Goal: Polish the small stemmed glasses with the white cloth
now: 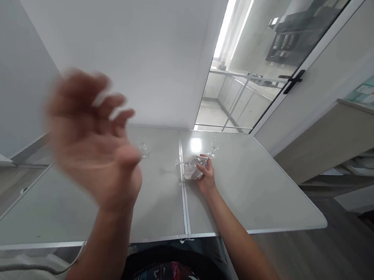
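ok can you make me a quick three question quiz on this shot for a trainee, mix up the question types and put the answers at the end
1. Multiple choice: what does the right hand hold?
a) a bottle
b) a stemmed glass
c) a door handle

2. True or false: the left hand is raised, with nothing in it.

3. Short answer: toward which side of the picture does the foot of the held glass point?

Key: 1. b; 2. True, its palm shows bare though the hand is blurred; 3. Left.
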`<action>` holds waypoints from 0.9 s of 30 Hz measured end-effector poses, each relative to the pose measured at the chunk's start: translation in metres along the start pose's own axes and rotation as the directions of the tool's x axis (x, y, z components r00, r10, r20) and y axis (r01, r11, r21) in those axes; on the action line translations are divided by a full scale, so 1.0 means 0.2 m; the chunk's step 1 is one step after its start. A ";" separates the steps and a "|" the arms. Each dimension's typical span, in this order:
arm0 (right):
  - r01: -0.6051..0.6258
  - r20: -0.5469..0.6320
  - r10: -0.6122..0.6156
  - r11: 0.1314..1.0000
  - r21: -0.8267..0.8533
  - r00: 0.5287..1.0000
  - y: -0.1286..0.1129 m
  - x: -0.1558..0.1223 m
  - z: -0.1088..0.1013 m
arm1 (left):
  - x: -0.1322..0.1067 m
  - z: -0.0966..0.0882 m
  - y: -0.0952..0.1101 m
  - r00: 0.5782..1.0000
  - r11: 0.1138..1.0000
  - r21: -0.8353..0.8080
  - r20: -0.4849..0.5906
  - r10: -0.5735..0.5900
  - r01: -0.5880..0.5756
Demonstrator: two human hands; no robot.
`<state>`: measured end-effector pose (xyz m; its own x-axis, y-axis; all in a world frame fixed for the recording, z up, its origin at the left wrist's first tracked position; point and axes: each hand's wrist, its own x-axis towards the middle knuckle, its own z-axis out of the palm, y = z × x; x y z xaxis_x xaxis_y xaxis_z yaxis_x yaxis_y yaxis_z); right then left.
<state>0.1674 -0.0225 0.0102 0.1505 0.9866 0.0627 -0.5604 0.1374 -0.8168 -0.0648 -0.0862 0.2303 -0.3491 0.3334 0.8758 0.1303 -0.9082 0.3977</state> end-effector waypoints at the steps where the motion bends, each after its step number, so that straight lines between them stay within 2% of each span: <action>1: 0.006 -0.005 -0.006 1.000 -0.005 1.000 0.00 0.00 0.00 | -0.04 0.03 -0.07 0.999 1.000 0.006 0.042 -0.017 0.017; 2: 0.015 -0.005 -0.015 1.000 -0.013 1.000 0.01 0.00 0.00 | -0.09 0.06 -0.15 0.977 0.994 0.062 0.188 -0.105 0.095; 3: 0.026 0.000 -0.026 0.999 -0.024 1.000 0.01 0.01 0.00 | -0.15 0.09 -0.24 0.901 0.974 0.161 0.380 -0.208 0.157; 4: 0.039 0.008 -0.039 0.999 -0.035 0.999 0.01 0.01 0.00 | -0.21 0.11 -0.33 0.783 0.949 0.260 0.547 -0.298 0.179; 5: 0.051 0.017 -0.051 0.998 -0.047 0.999 0.02 0.01 0.00 | -0.27 0.12 -0.42 0.663 0.923 0.340 0.652 -0.369 0.179; 7: 0.064 0.033 -0.062 0.996 -0.063 0.998 0.02 0.01 0.00 | -0.39 0.14 -0.55 0.425 0.903 0.403 0.799 -0.426 0.148; 8: 0.063 0.039 -0.061 0.996 -0.065 0.997 0.03 0.02 0.00 | -0.44 0.15 -0.59 0.341 0.893 0.425 0.826 -0.449 0.148; 9: 0.062 0.042 -0.059 0.996 -0.062 0.997 0.02 0.02 0.00 | -0.49 0.15 -0.62 0.300 0.878 0.453 0.825 -0.479 0.155; 10: 0.062 0.043 -0.060 0.997 -0.054 0.997 0.02 0.02 0.00 | -0.52 0.15 -0.63 0.282 0.864 0.475 0.816 -0.504 0.168; 13: 0.078 0.034 -0.077 0.997 -0.025 0.996 0.02 0.03 -0.01 | -0.60 0.15 -0.66 0.300 0.843 0.497 0.788 -0.537 0.204; 17: 0.075 0.029 -0.075 0.997 0.012 0.997 0.02 0.03 0.00 | -0.69 0.14 -0.72 0.363 0.859 0.511 0.794 -0.488 0.036; 20: 0.025 0.081 -0.029 0.999 0.039 0.996 0.02 0.03 0.02 | -0.76 0.13 -0.79 0.396 0.835 0.550 0.768 -0.503 -0.006; 22: -0.019 0.133 0.016 1.000 0.020 0.991 0.02 0.03 0.02 | -0.80 0.11 -0.84 0.440 0.817 0.576 0.741 -0.506 -0.030; 24: -0.060 0.171 0.061 0.998 -0.010 0.983 0.03 0.03 0.01 | -0.83 0.08 -0.88 0.505 0.805 0.587 0.723 -0.472 -0.088; 27: -0.103 0.166 0.111 0.993 -0.052 0.980 0.04 0.05 -0.02 | -0.85 0.03 -0.92 0.571 0.793 0.594 0.702 -0.426 -0.138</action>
<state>0.1664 -0.0119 0.0019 -0.0498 0.9965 0.0664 -0.5297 0.0300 -0.8477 -0.0232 0.0263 0.0093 0.3966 0.7550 0.5222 0.7023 -0.6159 0.3570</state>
